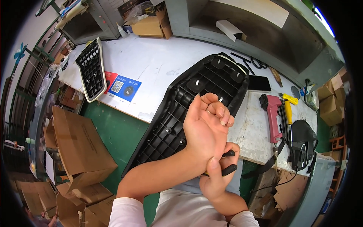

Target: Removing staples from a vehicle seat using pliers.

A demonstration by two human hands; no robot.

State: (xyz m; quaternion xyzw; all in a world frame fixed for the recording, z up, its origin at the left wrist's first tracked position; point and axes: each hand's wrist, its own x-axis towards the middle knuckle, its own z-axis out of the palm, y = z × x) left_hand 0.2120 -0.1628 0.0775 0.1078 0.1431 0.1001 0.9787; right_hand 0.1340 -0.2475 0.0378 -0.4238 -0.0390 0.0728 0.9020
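Note:
My left hand is turned palm up over the big black seat base, fingers half curled and apart, nothing in the palm. Just below its wrist, my right hand grips what look like pliers by the black-tipped handles; their jaws are hidden. The right thumb rests against the left wrist. The long black plastic seat base, ribbed side up with metal studs, lies across the table's front edge and reaches toward me.
On the white table are a smaller ribbed panel, a blue-and-red printed card, a phone, a pink air stapler, a yellow-handled screwdriver and a black pouch. Cardboard boxes stand at left; a grey cabinet lines the back.

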